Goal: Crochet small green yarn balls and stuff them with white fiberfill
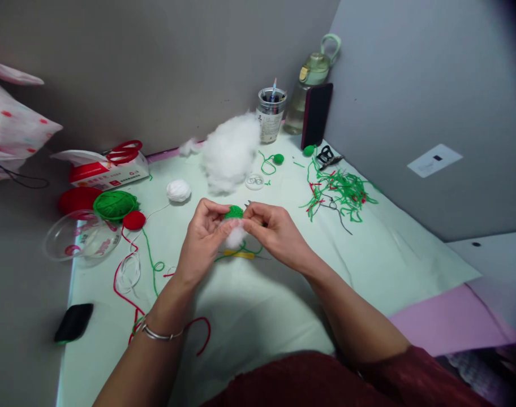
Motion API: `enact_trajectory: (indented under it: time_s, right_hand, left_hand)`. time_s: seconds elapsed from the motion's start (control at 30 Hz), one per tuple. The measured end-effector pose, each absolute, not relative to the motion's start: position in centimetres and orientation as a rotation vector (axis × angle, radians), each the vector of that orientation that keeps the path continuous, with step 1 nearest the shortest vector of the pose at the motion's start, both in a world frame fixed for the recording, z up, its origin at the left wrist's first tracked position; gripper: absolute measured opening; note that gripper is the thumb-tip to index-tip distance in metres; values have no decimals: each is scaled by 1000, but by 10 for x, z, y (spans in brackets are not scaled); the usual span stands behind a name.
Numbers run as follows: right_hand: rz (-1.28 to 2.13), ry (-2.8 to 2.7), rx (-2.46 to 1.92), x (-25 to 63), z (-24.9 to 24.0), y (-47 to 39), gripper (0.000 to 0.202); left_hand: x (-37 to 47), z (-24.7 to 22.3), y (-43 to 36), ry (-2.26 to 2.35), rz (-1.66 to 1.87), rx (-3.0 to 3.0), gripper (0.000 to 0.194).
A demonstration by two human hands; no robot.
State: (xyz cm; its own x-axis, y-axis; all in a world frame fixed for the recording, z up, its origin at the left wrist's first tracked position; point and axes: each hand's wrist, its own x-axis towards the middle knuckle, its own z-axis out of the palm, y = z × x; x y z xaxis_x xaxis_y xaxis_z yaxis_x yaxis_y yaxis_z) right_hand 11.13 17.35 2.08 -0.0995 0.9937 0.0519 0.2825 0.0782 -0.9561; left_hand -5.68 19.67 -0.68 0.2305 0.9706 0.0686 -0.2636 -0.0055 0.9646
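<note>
Between my hands is a small green crocheted piece with a tuft of white stuffing at its near side. My left hand pinches the green piece and the stuffing from the left. From the right, my right hand pinches at the same spot, with dark metal tips showing just beyond its fingers. Below the hands, a yellow-handled hook lies on the table beside a loop of green yarn. A large heap of white stuffing sits behind them.
White, green and red yarn balls lie left, near a clear plastic bowl and a box with red scissors. Green and red yarn scraps lie right. Behind stand a pen jar, bottle and phone.
</note>
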Motion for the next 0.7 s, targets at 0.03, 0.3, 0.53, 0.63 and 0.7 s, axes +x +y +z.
enact_trajectory:
  time_s: [0.03,0.3,0.53,0.63,0.7]
  right_hand:
    - [1094,-1555,-1311,111,22,172,21]
    - [986,-1743,-1203,100,21,162,9]
    - [901,-1488,-1367,105,14,171,18]
    - [933,-1541,-1327,111,21,171,25]
    - [1020,-1586,-1292,113,26,169,25]
  left_hand:
    - [-57,-9,198,832,1182,1135,34]
    - [-50,-11,190,975,1319,1065,23]
    - [-51,-2,186,863,1159,1096,23]
    - [-54,1,191,786,1122,1093,32]
    - [-55,-1,194,800,1135,1077,35]
